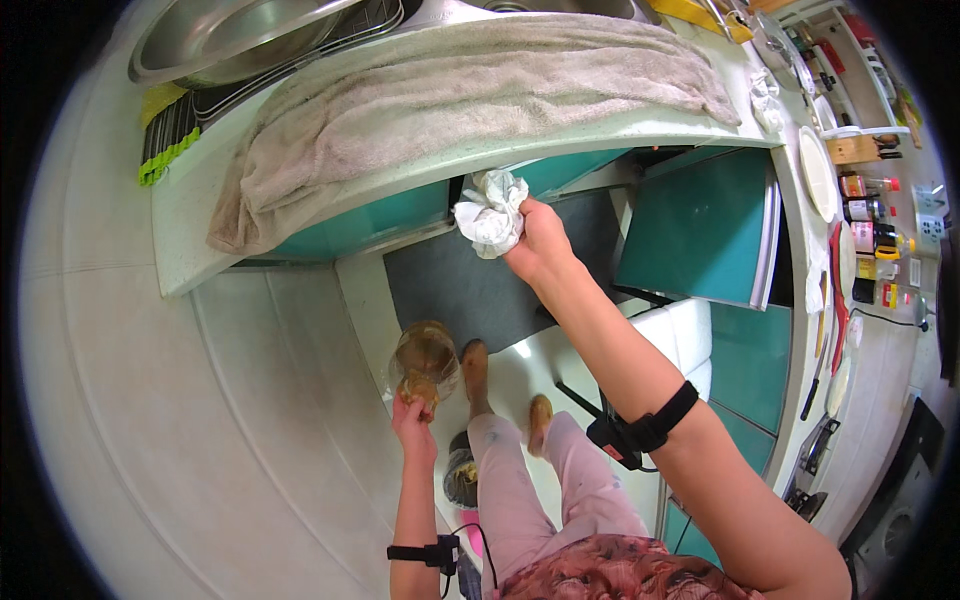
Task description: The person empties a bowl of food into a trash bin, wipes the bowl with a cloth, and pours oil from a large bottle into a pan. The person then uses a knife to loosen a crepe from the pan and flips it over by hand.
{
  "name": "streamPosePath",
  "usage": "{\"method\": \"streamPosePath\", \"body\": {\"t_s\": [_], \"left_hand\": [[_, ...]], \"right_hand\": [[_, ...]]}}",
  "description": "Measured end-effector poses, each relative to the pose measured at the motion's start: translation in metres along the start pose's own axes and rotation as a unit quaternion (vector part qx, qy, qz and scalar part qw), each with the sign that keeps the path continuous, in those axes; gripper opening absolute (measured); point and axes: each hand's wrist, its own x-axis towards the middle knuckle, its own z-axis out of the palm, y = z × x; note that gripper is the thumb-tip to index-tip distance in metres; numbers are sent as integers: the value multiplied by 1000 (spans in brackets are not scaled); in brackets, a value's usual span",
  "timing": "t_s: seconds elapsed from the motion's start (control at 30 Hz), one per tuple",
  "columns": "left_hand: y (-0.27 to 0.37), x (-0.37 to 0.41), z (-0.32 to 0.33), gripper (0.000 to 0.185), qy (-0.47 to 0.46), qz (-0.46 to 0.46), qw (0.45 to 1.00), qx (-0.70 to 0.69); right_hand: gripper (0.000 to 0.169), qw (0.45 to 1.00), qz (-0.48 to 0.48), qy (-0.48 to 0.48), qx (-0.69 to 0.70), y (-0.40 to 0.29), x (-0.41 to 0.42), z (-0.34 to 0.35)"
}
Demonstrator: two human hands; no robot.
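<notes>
My right hand (538, 238) is closed on a crumpled white cloth or paper (491, 214), held out in front of the counter's edge. Lower and to the left, my left hand (414, 420) grips the narrow end of a brownish, see-through vessel (426, 356); whether it is glass or plastic I cannot tell. The vessel hangs above the floor, near my foot. A grey-beige towel (480, 94) lies along the front of the counter, beyond both hands.
A teal cabinet door (697, 225) stands open at the right, near a white foam box (675, 337). A dark mat (480, 277) covers part of the floor. A bin (461, 480) stands beside my leg. A steel basin (232, 37) and bottles (870, 238) rest on the counters.
</notes>
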Motion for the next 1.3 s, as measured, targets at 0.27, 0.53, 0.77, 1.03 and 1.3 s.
{"method": "streamPosePath", "body": {"t_s": [0.27,0.53,0.77,1.03,1.3], "left_hand": [[19,8,60,31,-30,1,999,22],[18,25,126,46,-69,-4,990,121],[28,76,226,40,-120,-30,982,144],[28,156,344,9,-182,-9,963,199],[16,270,434,11,-216,99,962,134]], "right_hand": [[32,999,26,32,-11,-10,-15,-17],[34,990,31,87,-111,-44,-134,-141],[21,994,40,75,-75,-62,-161,-174],[25,993,61,94,31,-55,-166,-182],[21,994,63,82,40,-45,-166,-182]]}}
